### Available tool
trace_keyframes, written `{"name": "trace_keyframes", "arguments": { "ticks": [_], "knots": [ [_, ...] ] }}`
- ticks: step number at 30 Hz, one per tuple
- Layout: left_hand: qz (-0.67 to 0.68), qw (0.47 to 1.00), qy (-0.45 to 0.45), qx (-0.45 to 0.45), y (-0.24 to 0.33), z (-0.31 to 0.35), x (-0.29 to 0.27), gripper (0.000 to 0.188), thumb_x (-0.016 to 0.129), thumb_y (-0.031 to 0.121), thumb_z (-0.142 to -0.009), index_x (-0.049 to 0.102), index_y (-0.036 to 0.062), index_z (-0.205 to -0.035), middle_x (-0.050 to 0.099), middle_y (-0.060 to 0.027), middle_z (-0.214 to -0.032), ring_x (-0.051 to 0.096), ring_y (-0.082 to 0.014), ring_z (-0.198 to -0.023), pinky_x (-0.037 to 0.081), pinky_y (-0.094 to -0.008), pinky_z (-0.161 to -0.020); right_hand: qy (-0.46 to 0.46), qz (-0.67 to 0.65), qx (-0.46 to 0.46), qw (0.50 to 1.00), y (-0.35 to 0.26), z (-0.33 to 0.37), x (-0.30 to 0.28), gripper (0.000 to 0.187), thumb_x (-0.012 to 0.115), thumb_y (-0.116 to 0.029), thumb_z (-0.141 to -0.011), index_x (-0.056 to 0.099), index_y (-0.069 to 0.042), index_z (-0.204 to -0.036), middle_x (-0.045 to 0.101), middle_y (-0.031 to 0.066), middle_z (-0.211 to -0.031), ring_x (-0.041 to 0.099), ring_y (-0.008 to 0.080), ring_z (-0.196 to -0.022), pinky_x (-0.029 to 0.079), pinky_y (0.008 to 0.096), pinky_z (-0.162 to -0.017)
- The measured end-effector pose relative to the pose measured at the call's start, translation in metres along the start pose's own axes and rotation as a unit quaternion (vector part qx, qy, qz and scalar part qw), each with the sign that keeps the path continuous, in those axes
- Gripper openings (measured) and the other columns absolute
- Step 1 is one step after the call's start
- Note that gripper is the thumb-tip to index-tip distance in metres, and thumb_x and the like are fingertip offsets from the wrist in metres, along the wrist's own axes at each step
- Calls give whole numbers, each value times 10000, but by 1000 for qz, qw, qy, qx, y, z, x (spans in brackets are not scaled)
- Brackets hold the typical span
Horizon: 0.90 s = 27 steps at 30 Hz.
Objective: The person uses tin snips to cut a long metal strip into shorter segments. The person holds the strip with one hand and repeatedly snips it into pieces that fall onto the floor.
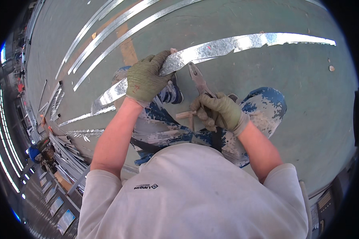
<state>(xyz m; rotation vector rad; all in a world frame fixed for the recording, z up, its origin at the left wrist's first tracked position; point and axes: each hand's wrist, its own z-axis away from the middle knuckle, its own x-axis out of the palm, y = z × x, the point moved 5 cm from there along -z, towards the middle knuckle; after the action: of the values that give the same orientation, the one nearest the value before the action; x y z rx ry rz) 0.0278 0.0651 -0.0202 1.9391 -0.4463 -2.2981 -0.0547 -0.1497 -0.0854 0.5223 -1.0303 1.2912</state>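
Far to the left of the left fingers: one heap of grey metal lengths (66, 163). Nearer those fingers, on their lower left: one narrow strip with a jagged edge (83, 132). Above and left of them, on the green floor (307, 87): several long pale strips (125, 38), side by side. Left hand (147, 77), olive glove: fingers closed over a shiny metal strip (215, 47), which runs out on both sides of them, farther to the right. Just left of the right fingers: one T-shaped brown piece (185, 114). Reaching up from the right fingers: one metal hand tool (199, 79), its tip at the strip's lower edge; contact cannot be made out. Right hand (221, 111), olive glove: fingers wrapped around the tool's handles. Right of these: one camouflage-clad knee (267, 99).
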Motion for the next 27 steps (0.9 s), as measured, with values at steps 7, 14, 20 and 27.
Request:
{"name": "trace_keyframes", "arguments": {
  "ticks": [7,14,20,27],
  "knots": [
    [-12,1000,-7,-8,-5,-2,4,552,858,279,-839,709,148,-1355,771,-136,-1115,754,-321,-1007,601,-425,-869,-79,-113,-4,990,20,-10,-1,421,526,-418,-1139,637,-13,-1172,600,36,-772,492,140,-538,504,336,-540],
    [-20,1000,-18,-5,-7,-5,9,550,838,314,-863,701,139,-1366,772,-139,-1150,759,-324,-1038,596,-423,-896,13,-41,-21,999,17,-10,-1,463,544,-387,-1133,625,11,-1357,727,100,-946,675,188,-656,649,399,-665],
    [10,999,25,19,-15,-7,14,528,829,314,-872,706,132,-1352,773,-144,-1139,758,-320,-1040,590,-424,-911,176,127,-66,974,18,2,-8,491,600,-424,-1107,640,-12,-1370,758,91,-1045,718,195,-790,642,386,-712],
    [-7,1000,7,9,-9,-6,10,542,790,402,-891,694,173,-1373,762,-132,-1173,729,-340,-1102,570,-447,-951,274,275,-92,917,7,-6,-14,431,613,-430,-1094,662,-39,-1269,745,79,-1044,685,169,-797,580,346,-688]
  ]
}}
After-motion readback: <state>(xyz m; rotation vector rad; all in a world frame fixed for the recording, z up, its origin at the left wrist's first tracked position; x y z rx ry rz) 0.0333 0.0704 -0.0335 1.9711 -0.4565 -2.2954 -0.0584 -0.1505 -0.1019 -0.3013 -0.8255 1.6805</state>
